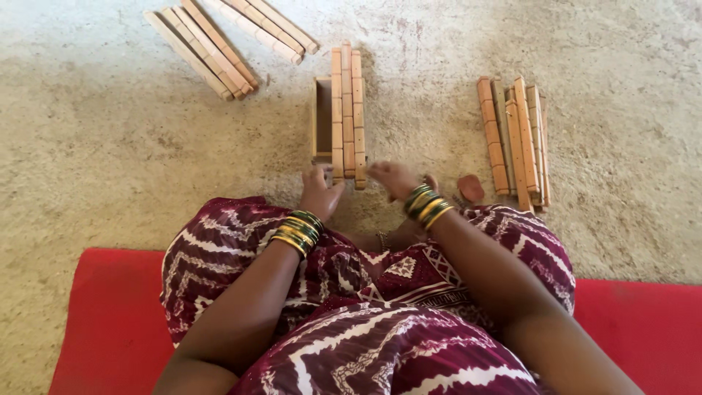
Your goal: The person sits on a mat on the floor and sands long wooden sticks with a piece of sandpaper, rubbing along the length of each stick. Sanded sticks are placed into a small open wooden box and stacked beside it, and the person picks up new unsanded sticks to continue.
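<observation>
Seated on a red mat (102,314), the person is resting the left hand (319,192) and right hand (395,178), fingers loosely spread and gripping nothing, against the near ends of three wooden slats (347,110) lying across a small wooden frame (322,121), with slat bundles lying far-left (219,40) and right (515,139).

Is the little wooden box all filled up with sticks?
No, partly filled. Three wooden sticks lie over the right side of the wooden box; its left side shows a bare hollow. Both hands touch the near ends.
</observation>
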`<act>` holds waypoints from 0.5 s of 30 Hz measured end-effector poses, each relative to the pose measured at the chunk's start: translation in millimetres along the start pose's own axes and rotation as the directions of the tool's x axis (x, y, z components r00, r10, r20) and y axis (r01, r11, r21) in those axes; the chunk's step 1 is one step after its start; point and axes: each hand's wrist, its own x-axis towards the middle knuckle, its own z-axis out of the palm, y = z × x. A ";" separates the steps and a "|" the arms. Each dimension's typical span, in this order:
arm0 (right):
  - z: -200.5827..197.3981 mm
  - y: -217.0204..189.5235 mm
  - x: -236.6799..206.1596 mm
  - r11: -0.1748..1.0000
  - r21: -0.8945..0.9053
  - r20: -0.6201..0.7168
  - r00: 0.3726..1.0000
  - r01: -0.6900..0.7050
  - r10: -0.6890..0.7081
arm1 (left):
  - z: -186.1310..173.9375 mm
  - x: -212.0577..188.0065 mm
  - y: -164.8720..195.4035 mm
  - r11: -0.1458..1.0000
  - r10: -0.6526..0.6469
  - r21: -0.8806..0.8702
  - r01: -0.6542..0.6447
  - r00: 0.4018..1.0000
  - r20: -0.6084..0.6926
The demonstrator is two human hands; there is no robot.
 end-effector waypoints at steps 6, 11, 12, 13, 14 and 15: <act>23.9 -9.2 -9.2 0.973 0.149 0.087 0.982 -0.178 0.166 | 2.2 2.8 -1.1 0.843 -0.359 -0.348 0.411 0.910 0.206; 10.1 11.0 -14.5 0.679 0.701 0.264 0.964 -0.217 0.036 | -7.4 9.0 2.5 0.948 -0.260 -0.206 0.243 0.964 -0.058; 9.5 13.2 -16.7 0.664 0.722 0.241 0.970 -0.196 0.023 | -11.3 10.8 4.9 0.966 -0.226 -0.164 0.201 0.962 -0.150; 10.0 15.8 -19.0 0.891 0.443 0.175 0.984 -0.100 0.024 | -15.8 14.3 7.3 0.901 -0.296 -0.346 0.260 0.954 -0.054; 11.0 19.1 -21.7 0.995 0.099 0.112 0.994 -0.009 -0.002 | -20.8 19.6 9.8 0.800 -0.342 -0.507 0.321 0.938 0.054; 12.8 22.7 -24.2 0.963 -0.262 0.061 0.997 0.065 -0.051 | -27.2 24.4 11.0 0.667 -0.362 -0.640 0.381 0.917 0.168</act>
